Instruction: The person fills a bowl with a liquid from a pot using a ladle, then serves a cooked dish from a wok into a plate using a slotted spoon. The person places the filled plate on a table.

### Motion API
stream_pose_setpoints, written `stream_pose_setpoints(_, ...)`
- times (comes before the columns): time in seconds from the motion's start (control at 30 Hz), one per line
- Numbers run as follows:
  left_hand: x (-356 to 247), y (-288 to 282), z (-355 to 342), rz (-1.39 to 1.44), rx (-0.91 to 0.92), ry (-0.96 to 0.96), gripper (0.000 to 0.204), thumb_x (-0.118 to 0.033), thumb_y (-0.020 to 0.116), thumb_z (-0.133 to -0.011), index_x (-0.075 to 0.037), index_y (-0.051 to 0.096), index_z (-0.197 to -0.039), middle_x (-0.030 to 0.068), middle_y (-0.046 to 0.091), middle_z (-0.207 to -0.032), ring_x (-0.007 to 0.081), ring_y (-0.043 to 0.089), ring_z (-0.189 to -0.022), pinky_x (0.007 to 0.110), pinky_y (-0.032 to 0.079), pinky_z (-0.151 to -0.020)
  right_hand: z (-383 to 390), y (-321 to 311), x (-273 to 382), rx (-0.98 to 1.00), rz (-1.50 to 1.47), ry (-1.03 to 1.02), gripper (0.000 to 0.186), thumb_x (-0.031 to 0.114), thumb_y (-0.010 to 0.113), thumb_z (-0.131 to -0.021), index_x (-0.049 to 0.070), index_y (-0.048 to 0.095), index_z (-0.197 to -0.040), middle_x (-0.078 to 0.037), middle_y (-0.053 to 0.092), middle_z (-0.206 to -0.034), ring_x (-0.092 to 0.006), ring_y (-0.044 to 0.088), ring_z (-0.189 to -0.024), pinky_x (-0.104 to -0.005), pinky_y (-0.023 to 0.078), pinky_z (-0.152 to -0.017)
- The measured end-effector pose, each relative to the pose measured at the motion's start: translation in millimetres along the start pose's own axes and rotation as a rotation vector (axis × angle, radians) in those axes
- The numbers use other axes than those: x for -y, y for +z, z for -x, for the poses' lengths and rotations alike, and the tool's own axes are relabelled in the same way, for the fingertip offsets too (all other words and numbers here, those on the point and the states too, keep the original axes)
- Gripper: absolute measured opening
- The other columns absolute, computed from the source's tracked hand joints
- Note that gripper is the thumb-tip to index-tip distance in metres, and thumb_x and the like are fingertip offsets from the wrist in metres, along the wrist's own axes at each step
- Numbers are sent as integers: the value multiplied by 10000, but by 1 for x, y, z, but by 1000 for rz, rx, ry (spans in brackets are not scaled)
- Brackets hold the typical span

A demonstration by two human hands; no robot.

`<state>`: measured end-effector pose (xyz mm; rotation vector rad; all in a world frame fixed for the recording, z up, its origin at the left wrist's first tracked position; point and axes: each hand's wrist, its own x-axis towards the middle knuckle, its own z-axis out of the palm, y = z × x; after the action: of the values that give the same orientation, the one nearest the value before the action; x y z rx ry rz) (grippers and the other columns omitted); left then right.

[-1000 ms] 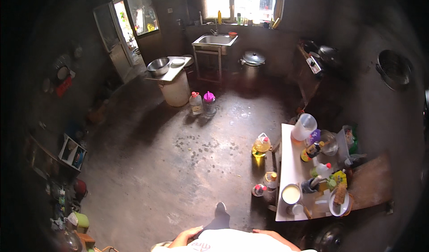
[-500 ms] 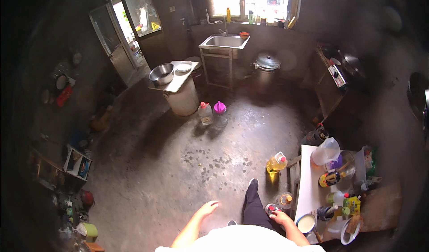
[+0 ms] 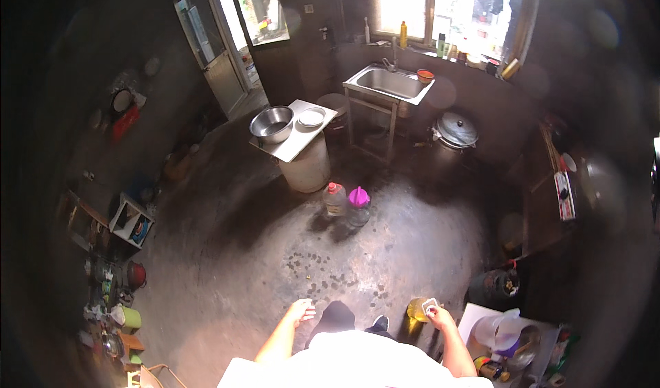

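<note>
The yellow oil bottle [image 3: 417, 309] sits on the floor [image 3: 275, 278] just left of the low table [image 3: 474, 316], and my right hand [image 3: 437, 314] is closed on its white cap [image 3: 430, 305]. My left hand [image 3: 301, 311] hangs free with loosely spread fingers, holding nothing. Farther ahead I see two plastic jugs [image 3: 346, 206] standing together near a white barrel [image 3: 306, 169].
</note>
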<state>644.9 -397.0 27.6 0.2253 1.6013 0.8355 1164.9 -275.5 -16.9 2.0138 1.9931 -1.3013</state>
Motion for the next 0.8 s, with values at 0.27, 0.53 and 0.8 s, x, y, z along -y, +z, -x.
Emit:
stream_pose_setpoints(0.27, -123, -11, -156, 370, -139, -6, 215, -191, 582, -895, -32, 594, -1040, 160, 659, -847, 265, 654, -671, 349, 556, -562, -113, -58, 97, 43, -272, 123, 417, 283, 645, -872, 85, 582, -1234, -147, 648, -1161, -265, 627, -1063, -345, 488, -907)
stream_pose_setpoints(0.53, -424, -10, -394, 477, -100, 184, 185, -182, 563, -911, -63, 541, -1051, 145, 633, -817, 284, 654, -660, 340, 560, -516, -194, -68, 154, -30, -247, 401, 316, 140, 622, -890, -11, 597, -1166, -118, 689, -904, -194, 657, -731, -324, 539, -688)
stream_pose_setpoints(0.8, -637, 24, -575, 517, -128, 90, 301, -225, 545, -921, 1, 501, -1114, 182, 624, -965, 312, 674, -801, 358, 582, -629, -269, -115, 304, 135, -468, 508, 307, 107, 558, -945, -11, 555, -1229, -89, 654, -1039, -170, 633, -870, -297, 521, -764)
